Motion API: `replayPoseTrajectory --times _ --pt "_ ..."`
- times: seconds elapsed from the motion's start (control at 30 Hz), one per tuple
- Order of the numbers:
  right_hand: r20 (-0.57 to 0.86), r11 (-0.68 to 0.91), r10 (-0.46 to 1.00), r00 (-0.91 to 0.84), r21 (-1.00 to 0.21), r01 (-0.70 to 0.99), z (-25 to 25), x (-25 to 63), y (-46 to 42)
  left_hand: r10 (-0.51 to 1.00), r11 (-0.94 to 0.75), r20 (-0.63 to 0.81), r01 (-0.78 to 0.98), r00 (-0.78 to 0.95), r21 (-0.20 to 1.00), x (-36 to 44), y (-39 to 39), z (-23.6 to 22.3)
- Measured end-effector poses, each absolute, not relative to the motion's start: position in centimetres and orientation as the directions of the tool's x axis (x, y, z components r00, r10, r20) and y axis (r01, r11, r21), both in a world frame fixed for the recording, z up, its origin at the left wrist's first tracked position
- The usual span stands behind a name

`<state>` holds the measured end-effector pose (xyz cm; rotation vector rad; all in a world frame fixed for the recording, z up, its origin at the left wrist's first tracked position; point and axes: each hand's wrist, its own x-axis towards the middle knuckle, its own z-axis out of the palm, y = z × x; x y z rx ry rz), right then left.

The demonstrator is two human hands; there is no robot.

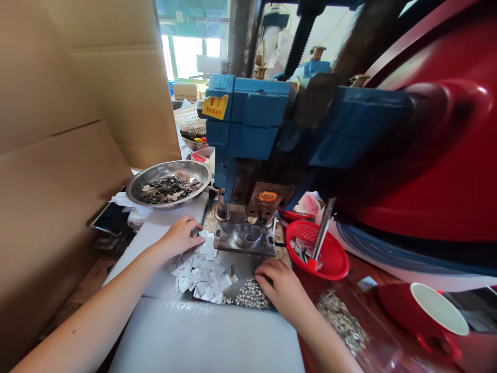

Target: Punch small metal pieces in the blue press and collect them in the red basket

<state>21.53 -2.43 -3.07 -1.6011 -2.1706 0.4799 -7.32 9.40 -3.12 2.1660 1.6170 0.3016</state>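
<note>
Head view: near the middle of the frame, the left hand (178, 238) bends its fingers beside a metal die block (225, 237), its thumb and forefinger tips close together above the upper edge of a pile of flat metal pieces (202, 277); whether anything is pinched between them cannot be told. Right of the lower centre, the right hand (277, 280) curls over the edge of a heap of small shiny metal parts (248, 294), thumb below the bent forefinger; the fingertips are partly hidden, so I cannot tell whether they close on a part. Both piles lie side by side at the lower centre, just below the die block.

A blue press (248, 119) fills the upper middle, standing over the block and hiding much of what lies behind. A large red wheel (438, 155) takes up the upper right, and cardboard (77, 77) walls off the left side.

Left of centre, a steel bowl (134, 194) holds many thin metal scraps. Right of centre, a red basket (337, 264) contains some pale flat pieces, with a metal rod (324, 230) slanting across it. At lower right, a clear plastic bag (376, 357) holds small metal parts, near a red mug (399, 305) with a white inside.
</note>
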Motion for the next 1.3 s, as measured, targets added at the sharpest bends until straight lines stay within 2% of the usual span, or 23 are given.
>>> replayPoseTrajectory --times 0.2,0.3,0.43,0.6,0.67,0.73,0.9,1.0,1.1,1.3 --pt "0.053 0.279 0.96 -0.275 -0.272 0.921 -2.4 20.7 -2.5 0.964 -0.205 -0.066 0.881 0.256 0.426 -6.9 9.3 -3.5" --pt "0.038 0.286 0.958 -0.285 -0.23 0.93 -2.3 20.6 -2.7 0.965 -0.205 -0.056 0.87 0.256 0.448 -7.0 9.6 -3.8" --pt "0.041 0.254 0.967 -0.251 -0.214 0.943 -2.8 20.6 -2.7 0.961 -0.217 -0.026 0.81 0.275 0.545 -7.4 9.7 -4.0" --pt "0.156 0.293 0.95 -0.27 -0.144 0.945 -4.3 20.7 -2.5 0.973 -0.154 -0.012 0.69 0.229 0.707 -7.9 8.7 -3.7" --pt "0.206 0.31 0.94 -0.271 -0.191 0.931 -4.7 20.8 -2.2 0.984 -0.081 -0.037 0.616 0.176 0.783 -8.0 8.0 -3.6" --pt "0.258 0.316 0.935 -0.244 -0.287 0.904 -4.6 20.9 -1.6 0.988 -0.014 -0.073 0.538 0.14 0.843 -8.1 7.4 -3.5" --pt "0.376 0.257 0.925 -0.054 -0.515 0.818 -2.8 20.6 2.4 0.999 0.036 -0.037 0.402 -0.006 0.915 -8.1 6.5 -3.2" --pt "0.341 0.198 0.94 -0.006 -0.533 0.823 -2.1 19.9 5.2 0.995 0.103 -0.102 0.268 -0.015 0.958 -6.8 5.8 -2.1" --pt "0.277 0.135 0.961 0.013 -0.507 0.851 -2.1 19.5 6.9 0.976 0.198 -0.21 0.164 0.058 0.966 -4.9 4.7 -0.8" --pt "0.24 0.136 0.971 0.016 -0.603 0.786 -2.6 20.0 7.2 0.965 0.189 -0.209 0.131 0.159 0.973 -2.4 3.9 0.5"
